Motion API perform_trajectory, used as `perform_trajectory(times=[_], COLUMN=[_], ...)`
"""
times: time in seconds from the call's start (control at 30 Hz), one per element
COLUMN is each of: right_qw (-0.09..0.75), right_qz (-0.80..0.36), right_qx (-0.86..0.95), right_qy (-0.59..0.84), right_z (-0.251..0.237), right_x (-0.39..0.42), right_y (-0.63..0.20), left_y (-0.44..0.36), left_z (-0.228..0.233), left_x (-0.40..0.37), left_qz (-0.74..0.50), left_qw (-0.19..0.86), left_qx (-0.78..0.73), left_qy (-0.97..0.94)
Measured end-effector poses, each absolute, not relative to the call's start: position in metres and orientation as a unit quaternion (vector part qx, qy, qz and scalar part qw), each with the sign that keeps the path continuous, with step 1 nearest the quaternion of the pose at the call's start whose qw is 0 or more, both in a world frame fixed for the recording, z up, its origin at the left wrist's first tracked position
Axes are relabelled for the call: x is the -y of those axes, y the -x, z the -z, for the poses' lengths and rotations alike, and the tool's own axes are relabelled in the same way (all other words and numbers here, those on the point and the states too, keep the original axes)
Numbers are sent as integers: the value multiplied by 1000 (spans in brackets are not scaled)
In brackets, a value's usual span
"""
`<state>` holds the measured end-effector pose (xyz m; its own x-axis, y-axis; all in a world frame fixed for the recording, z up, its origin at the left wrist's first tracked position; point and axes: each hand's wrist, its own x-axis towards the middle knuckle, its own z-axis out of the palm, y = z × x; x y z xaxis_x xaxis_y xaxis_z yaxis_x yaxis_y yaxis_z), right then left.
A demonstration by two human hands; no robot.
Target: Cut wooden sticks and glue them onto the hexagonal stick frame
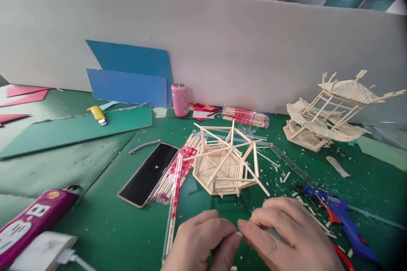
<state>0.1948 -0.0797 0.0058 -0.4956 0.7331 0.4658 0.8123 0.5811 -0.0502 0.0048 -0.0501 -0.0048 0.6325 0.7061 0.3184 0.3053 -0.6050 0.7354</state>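
Note:
My left hand (203,241) and my right hand (286,235) meet at the bottom of the head view, fingertips nearly touching. Both are closed in a pinch. A tiny pale bit shows between the fingertips, too small and covered to name. Just beyond them stands a small many-sided frame of thin wooden sticks (219,169), with a ringed stick floor and sticks slanting across its top. To the right of my right hand lies a blue glue gun (337,207), among short stick offcuts. Bagged wooden sticks (187,156) lie left of the frame.
A tiered stick pavilion (330,114) stands at the back right. A phone (149,173), a pink cylinder (180,100), a yellow cutter (97,114) and a purple power strip (38,220) lie or stand leftward. Blue boards (127,87) lean against the grey partition (238,51).

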Motion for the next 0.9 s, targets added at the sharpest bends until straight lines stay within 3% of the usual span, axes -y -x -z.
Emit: perform_trajectory(times=[0.1,0.33,0.6,0.9], right_qw=[227,296,269,281], right_qz=[113,49,61,40], right_qx=[866,814,816,814], right_qy=[430,497,508,507], right_z=[-20,-25,-15,-13], right_x=[70,45,39,37], right_y=[-192,-193,-191,-193], left_y=[4,17,7,-2], left_z=[1,3,5,7], left_x=[47,18,-3,-4], left_qz=[-354,-452,-396,-420], left_qw=[298,171,203,188], left_qx=[-318,-375,-354,-324], left_qy=[-828,-791,-823,-826])
